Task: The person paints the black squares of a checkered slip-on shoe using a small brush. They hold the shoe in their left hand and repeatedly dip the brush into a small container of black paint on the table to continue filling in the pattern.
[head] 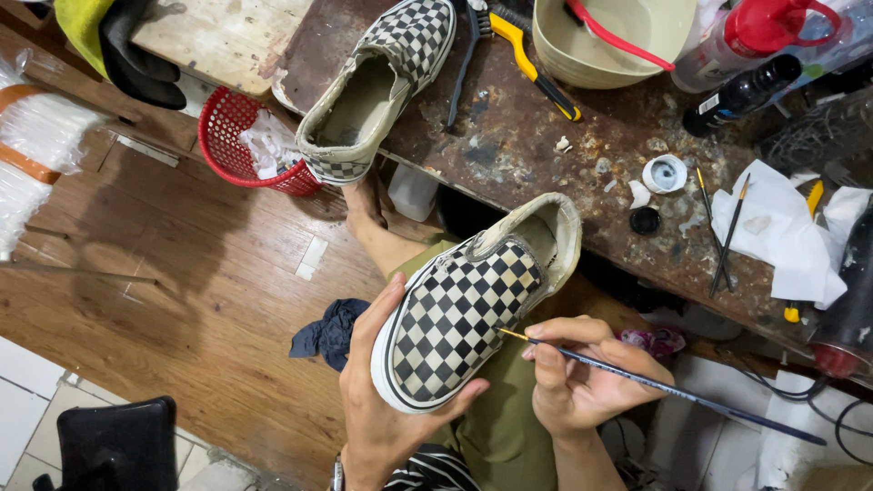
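Observation:
A black-and-white checkered slip-on shoe [468, 309] rests in my left hand [386, 414], which cups its toe from below. My right hand [582, 377] pinches a thin dark paintbrush [673, 391]; its tip touches the shoe's side near the checkered upper. A second matching checkered shoe [382, 82] lies on the stained workbench [527, 155] above, its heel hanging over the edge.
On the bench sit a beige bowl [618, 36], a yellow-handled brush [532, 64], a small white paint cap [665, 173], two thin brushes [723, 232], white cloth [782, 232] and bottles [741, 91]. A red basket [241, 145] and a blue rag [332, 332] are on the wooden floor.

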